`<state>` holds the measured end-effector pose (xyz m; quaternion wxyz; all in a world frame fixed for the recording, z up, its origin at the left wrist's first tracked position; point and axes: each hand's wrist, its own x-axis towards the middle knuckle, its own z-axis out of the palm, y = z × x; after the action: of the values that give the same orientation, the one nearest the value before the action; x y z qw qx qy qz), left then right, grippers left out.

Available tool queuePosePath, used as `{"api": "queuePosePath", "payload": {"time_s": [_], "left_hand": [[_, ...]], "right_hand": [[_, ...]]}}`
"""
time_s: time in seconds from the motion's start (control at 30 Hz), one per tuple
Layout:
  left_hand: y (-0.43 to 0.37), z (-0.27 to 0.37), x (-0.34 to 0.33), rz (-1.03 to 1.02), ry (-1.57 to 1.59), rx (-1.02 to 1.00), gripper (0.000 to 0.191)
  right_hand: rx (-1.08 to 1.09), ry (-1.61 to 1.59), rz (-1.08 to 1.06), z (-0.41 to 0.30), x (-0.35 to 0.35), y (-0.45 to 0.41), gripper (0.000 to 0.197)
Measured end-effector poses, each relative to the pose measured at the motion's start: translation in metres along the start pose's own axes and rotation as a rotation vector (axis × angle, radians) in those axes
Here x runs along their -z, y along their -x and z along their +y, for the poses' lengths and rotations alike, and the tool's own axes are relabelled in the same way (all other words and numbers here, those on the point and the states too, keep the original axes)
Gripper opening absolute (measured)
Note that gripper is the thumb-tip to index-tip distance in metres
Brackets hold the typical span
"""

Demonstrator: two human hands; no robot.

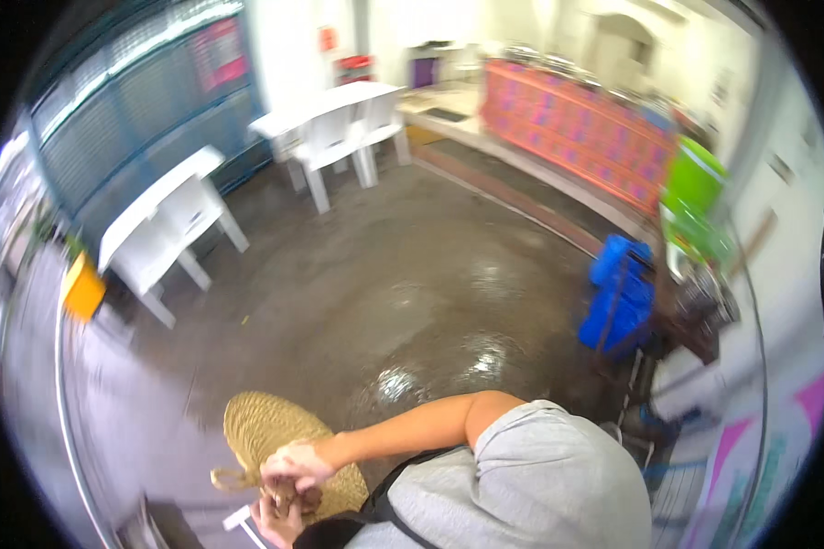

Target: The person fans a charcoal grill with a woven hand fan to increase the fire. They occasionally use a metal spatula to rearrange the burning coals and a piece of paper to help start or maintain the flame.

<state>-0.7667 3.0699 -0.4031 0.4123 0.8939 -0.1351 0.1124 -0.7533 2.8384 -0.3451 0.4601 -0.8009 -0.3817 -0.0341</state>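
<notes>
My right hand (299, 466) is low in the view, left of centre, with the bare forearm stretched across from the grey sleeve. My left hand (277, 523) lies just below it. Fingers of both hands close around a small brown object (290, 495), too blurred to name. Behind and around the hands is a woven straw mat or fan (271, 425) with a looped handle (232, 478). A thin white item (237, 518) shows beside my left hand; whether I hold it is unclear.
White plastic tables (323, 103) and chairs (189, 206) stand by a blue mesh partition. A counter with a patterned orange cloth (570, 130) is at the back right. A blue bag (618, 295) and green containers (693, 175) are at right. The dark floor (357, 274) has shiny, wet-looking patches.
</notes>
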Motion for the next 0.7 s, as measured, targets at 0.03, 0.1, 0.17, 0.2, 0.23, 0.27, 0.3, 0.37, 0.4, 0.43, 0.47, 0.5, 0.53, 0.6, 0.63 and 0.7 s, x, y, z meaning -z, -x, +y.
{"api": "queuePosePath", "payload": {"time_s": [0.03, 0.1, 0.17, 0.2, 0.23, 0.27, 0.3, 0.37, 0.4, 0.43, 0.47, 0.5, 0.53, 0.6, 0.63, 0.7], "left_hand": [[0.01, 0.019, 0.005, 0.14, 0.153, 0.045, 0.043], [0.02, 0.013, 0.036, 0.121, -0.026, 0.098, 0.046], [0.023, 0.041, 0.069, 0.219, -0.136, 0.134, 0.043], [0.028, 0.036, 0.084, 0.201, -0.117, 0.285, 0.04], [0.034, 0.029, 0.098, 0.285, -0.15, 0.278, 0.041], [0.054, 0.016, 0.111, 0.411, -0.052, 0.385, 0.042], [0.069, 0.003, 0.122, 0.543, 0.056, 0.459, 0.043], [0.103, -0.024, 0.156, 0.74, -0.105, 0.503, 0.048], [0.116, -0.036, 0.173, 0.849, -0.231, 0.486, 0.054], [0.125, -0.04, 0.189, 0.895, -0.251, 0.517, 0.054], [0.133, -0.04, 0.206, 1.05, 0.079, 0.595, 0.061], [0.142, -0.043, 0.209, 1.191, 0.43, 0.647, 0.069], [0.157, -0.05, 0.223, 1.195, 0.568, 0.665, 0.074], [0.184, -0.042, 0.253, 1.19, 0.746, 0.626, 0.074], [0.197, -0.039, 0.266, 1.149, 0.928, 0.581, 0.074], [0.244, -0.065, 0.281, 1.136, 0.925, 0.508, 0.067]], "right_hand": [[-0.044, -0.102, -0.063, 0.0, -0.006, -0.013, 0.048], [-0.105, -0.227, -0.114, -0.006, -0.018, -0.034, 0.042], [-0.066, -0.17, -0.05, 0.0, -0.036, -0.058, 0.035], [0.008, -0.071, 0.006, 0.005, -0.042, -0.073, 0.034], [-0.005, -0.161, 0.053, 0.002, -0.045, -0.086, 0.036], [-0.108, -0.283, 0.055, -0.011, -0.052, -0.099, 0.037], [-0.11, -0.344, 0.039, -0.013, -0.057, -0.113, 0.039], [-0.118, -0.531, 0.083, -0.015, -0.081, -0.138, 0.038], [-0.122, -0.615, 0.088, -0.015, -0.095, -0.153, 0.038], [-0.18, -0.763, 0.067, -0.016, -0.106, -0.167, 0.038], [-0.233, -0.844, 0.036, -0.017, -0.115, -0.182, 0.038], [-0.294, -0.914, 0.004, -0.01, -0.121, -0.189, 0.038], [-0.284, -0.91, 0.022, -0.008, -0.13, -0.203, 0.036], [-0.258, -0.913, 0.057, 0.004, -0.153, -0.23, 0.033], [-0.263, -0.923, 0.046, 0.003, -0.16, -0.242, 0.032], [-0.302, -0.986, 0.006, 0.005, -0.175, -0.258, 0.033]]}}
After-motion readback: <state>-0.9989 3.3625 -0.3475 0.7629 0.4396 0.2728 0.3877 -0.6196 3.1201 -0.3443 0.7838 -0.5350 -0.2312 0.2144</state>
